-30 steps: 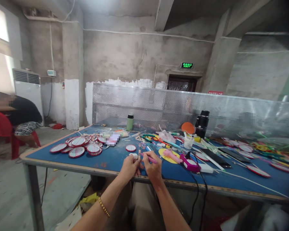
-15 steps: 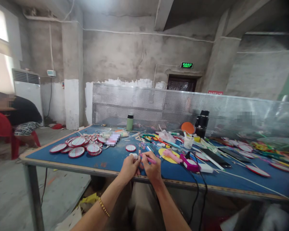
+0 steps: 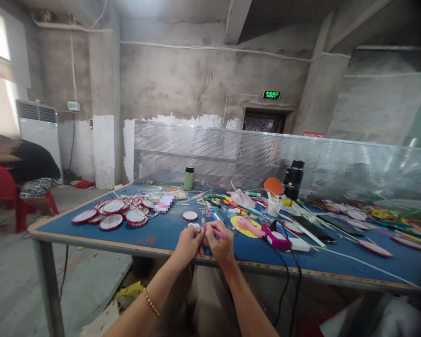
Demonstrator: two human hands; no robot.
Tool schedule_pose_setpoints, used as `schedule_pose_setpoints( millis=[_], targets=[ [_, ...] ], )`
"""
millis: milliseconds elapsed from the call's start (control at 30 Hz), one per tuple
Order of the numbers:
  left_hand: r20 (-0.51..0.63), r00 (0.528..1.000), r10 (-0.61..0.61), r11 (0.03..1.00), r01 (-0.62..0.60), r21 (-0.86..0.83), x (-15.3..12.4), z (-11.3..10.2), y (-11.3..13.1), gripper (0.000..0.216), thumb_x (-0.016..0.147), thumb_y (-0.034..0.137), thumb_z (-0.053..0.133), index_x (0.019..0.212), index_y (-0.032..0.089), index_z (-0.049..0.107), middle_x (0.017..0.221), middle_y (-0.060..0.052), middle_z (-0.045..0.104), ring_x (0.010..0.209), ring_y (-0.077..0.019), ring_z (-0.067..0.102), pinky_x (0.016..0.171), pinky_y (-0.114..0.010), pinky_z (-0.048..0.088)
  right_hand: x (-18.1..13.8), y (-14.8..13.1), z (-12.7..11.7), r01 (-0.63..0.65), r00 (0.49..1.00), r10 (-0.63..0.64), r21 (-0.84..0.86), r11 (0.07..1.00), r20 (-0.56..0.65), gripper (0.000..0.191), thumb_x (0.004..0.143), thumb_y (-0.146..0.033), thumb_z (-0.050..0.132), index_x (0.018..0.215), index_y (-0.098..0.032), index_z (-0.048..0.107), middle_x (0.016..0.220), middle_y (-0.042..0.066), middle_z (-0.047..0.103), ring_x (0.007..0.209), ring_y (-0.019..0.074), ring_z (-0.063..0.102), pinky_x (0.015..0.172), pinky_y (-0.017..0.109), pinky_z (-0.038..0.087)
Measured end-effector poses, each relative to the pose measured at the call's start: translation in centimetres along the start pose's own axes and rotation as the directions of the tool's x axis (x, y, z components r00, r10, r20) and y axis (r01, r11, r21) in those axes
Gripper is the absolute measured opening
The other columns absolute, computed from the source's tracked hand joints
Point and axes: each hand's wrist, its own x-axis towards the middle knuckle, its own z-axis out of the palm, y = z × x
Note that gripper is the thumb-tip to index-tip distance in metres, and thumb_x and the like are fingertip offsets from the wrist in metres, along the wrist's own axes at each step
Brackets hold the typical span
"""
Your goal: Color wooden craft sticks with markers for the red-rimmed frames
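Concrete workshop, blue counter (image 3: 168,231) cluttered with craft parts, both hands at its near edge.

Left hand (image 3: 188,244) and right hand (image 3: 221,245) sit close together just above the counter edge. Right grip pinches a pink pen (image 3: 215,232), tip pointing left toward a thin upright stick (image 3: 203,221). Left grip is closed around the stick's lower end; exact finger contact is too small to tell. Small white roll (image 3: 195,227) lies just beyond the left hand. Pile of round red-rimmed discs (image 3: 112,211) sits well to the left, one single disc (image 3: 190,216) nearer. Pink glue gun (image 3: 274,238) with black cord lies to the right. Green bottle (image 3: 188,179) and black flask (image 3: 293,180) stand at the back. Another person (image 3: 31,171) sits far left.
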Motion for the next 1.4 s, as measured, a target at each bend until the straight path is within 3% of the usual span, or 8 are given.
schedule_pose_setpoints(
  millis=[200, 400, 767, 1400],
  targets=[
    [0.015, 1.000, -0.012, 1.000, 0.012, -0.004, 0.01, -0.06, 0.07, 0.028, 0.084, 0.040, 0.051, 0.065, 0.019, 0.051, 0.039, 0.003, 0.054, 0.029, -0.0101, 0.046, 0.034, -0.019, 0.038, -0.10, 0.12, -0.01, -0.043, 0.998, 0.043, 0.002, 0.999, -0.040, 0.019, 0.090, -0.024, 0.052, 0.075, -0.019, 0.063, 0.065, 0.002, 0.068, 0.059, 0.0156, 0.064, 0.058, 0.024, 0.049],
    [-0.003, 1.000, 0.003, 1.000, -0.003, 0.004, 0.06, 0.02, -0.01, 0.026, 0.083, 0.038, 0.051, 0.064, 0.020, 0.050, 0.037, 0.003, 0.053, 0.029, -0.0110, 0.047, 0.034, -0.019, 0.038, -0.02, 0.17, 0.07, -0.002, 1.000, 0.002, -0.004, 1.000, -0.004, 0.019, 0.089, -0.023, 0.052, 0.075, -0.019, 0.064, 0.069, 0.002, 0.070, 0.060, 0.0148, 0.065, 0.058, 0.023, 0.048],
    [0.014, 1.000, -0.003, 0.999, 0.003, -0.034, -0.23, -0.06, 0.49, 0.026, 0.081, 0.040, 0.050, 0.065, 0.020, 0.050, 0.040, 0.003, 0.055, 0.029, -0.0110, 0.046, 0.033, -0.020, 0.038, -0.19, 0.04, -0.11, -0.016, 0.997, 0.014, -0.016, 1.000, -0.070, 0.021, 0.090, -0.024, 0.051, 0.073, -0.018, 0.062, 0.059, -0.001, 0.061, 0.052, 0.0132, 0.059, 0.054, 0.023, 0.045],
    [0.014, 1.000, -0.017, 0.999, 0.018, -0.028, -0.04, -0.04, 0.31, 0.026, 0.083, 0.037, 0.050, 0.063, 0.020, 0.048, 0.038, 0.003, 0.054, 0.030, -0.0116, 0.047, 0.034, -0.020, 0.039, -0.14, 0.02, -0.07, -0.007, 0.999, 0.005, -0.040, 0.999, -0.053, 0.022, 0.089, -0.023, 0.051, 0.071, -0.018, 0.061, 0.061, 0.001, 0.064, 0.055, 0.0137, 0.060, 0.056, 0.022, 0.045]
  ],
)
